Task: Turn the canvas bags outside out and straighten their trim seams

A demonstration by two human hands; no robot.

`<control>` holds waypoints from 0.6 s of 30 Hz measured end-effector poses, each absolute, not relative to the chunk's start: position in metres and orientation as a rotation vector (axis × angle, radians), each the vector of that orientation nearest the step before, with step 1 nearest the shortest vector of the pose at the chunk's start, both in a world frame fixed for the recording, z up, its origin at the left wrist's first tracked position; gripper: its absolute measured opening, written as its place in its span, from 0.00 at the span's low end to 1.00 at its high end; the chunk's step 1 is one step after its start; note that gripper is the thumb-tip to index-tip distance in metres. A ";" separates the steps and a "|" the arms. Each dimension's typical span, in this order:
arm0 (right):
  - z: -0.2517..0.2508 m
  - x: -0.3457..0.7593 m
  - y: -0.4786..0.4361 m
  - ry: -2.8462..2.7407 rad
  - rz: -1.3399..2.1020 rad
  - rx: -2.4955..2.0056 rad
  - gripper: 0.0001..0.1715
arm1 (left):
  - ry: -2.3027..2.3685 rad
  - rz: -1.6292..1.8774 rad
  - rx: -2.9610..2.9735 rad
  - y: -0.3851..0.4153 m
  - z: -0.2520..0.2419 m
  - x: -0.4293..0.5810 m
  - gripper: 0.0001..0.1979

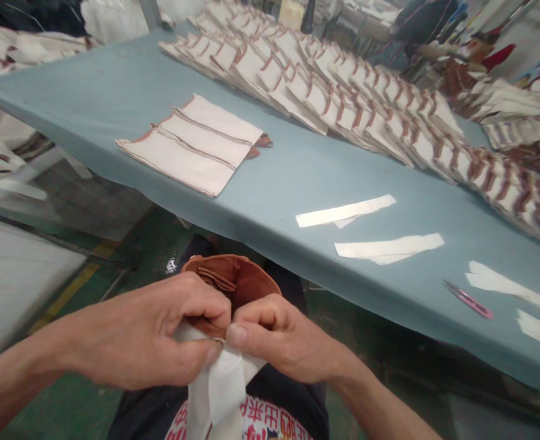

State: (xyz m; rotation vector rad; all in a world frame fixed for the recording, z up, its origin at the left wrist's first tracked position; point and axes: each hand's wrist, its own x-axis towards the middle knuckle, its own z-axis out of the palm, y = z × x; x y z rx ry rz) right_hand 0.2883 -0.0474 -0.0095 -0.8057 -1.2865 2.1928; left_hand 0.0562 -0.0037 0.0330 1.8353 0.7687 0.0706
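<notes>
Garment, dark with red lettering [276,415], 6 o'clock; cut by lower edge, text partly covered.
White band [226,391], 6 o'clock; hangs from the fingertips, lower end cut off.
Left hand [173,330], 7 o'clock; pinching fabric, thumb on the band.
Right hand [279,336], 6 o'clock; pinching alongside, thumb at the seam.
Brown-and-white piece [255,284], 6 o'clock, between and beyond both hands; gripped at its near edge, the join seemingly masked by fingers.
Snips, pink-handled [474,304], between 3 and 4 o'clock, on blue table [274,183].
Loose strips [389,247], 3 to 4 o'clock; some cut by right edge.
Sewn panels [196,143], overlapping, 10 to 11 o'clock.
Stacked rows [306,88], 11 to 3 o'clock; blurred, uncountable.
</notes>
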 end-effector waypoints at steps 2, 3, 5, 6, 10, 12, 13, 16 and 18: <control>-0.007 0.289 -0.051 -1.321 2.150 -0.807 0.43 | 0.747 0.028 1.739 -0.005 0.033 0.057 0.08; -0.007 0.289 -0.053 -1.354 2.114 -0.808 0.41 | 0.744 0.024 1.718 -0.005 0.032 0.057 0.07; -0.007 0.288 -0.058 -1.494 1.951 -0.824 0.36 | 0.751 0.033 1.718 -0.004 0.032 0.059 0.03; -0.008 0.288 -0.061 -1.602 1.790 -0.845 0.32 | 0.743 0.030 1.708 -0.003 0.032 0.060 0.02; -0.012 0.285 -0.070 -1.945 0.950 -0.856 0.19 | 0.571 0.022 1.604 0.004 0.035 0.064 0.11; -0.014 0.285 -0.071 -1.976 0.735 -0.818 0.18 | 0.513 0.052 1.601 0.006 0.036 0.067 0.20; -0.016 0.285 -0.071 -1.979 0.674 -0.813 0.19 | 0.497 0.073 1.608 0.008 0.037 0.068 0.23; -0.019 0.288 -0.067 -2.007 0.596 -0.817 0.23 | 0.476 0.121 1.631 0.009 0.037 0.073 0.27; -0.020 0.291 -0.064 -1.991 0.597 -0.782 0.26 | 0.458 0.143 1.671 0.010 0.038 0.076 0.29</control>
